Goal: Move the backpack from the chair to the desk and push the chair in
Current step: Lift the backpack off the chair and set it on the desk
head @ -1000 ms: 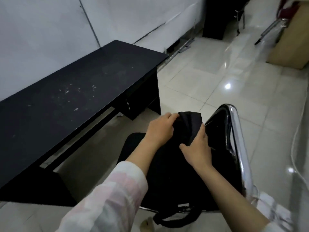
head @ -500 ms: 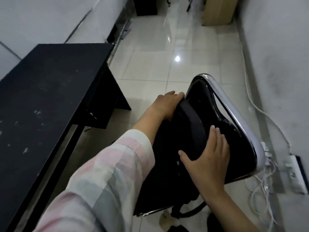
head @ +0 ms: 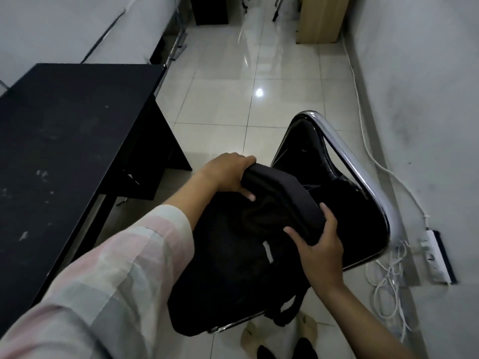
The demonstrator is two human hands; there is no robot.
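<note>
A black backpack (head: 233,257) lies on the seat of a glossy black chair (head: 339,193) with a chrome frame. My left hand (head: 228,174) grips the far end of the backpack's top. My right hand (head: 318,244) clasps the near end of the same padded top edge. The pack's straps hang off the seat's front edge. The long black desk (head: 64,141) stands to the left, its top dusty and bare. The chair stands apart from the desk, with a strip of floor between them.
A white power strip (head: 438,255) and tangled white cables (head: 388,278) lie on the tile floor right of the chair, against the grey wall. A wooden cabinet (head: 321,19) and a dark cabinet (head: 210,9) stand far down the room. My feet show below the seat.
The view has swung to the right and down. My right hand went from lying flat on the backpack to clasping its top edge. The pack's top has come away from the chair back.
</note>
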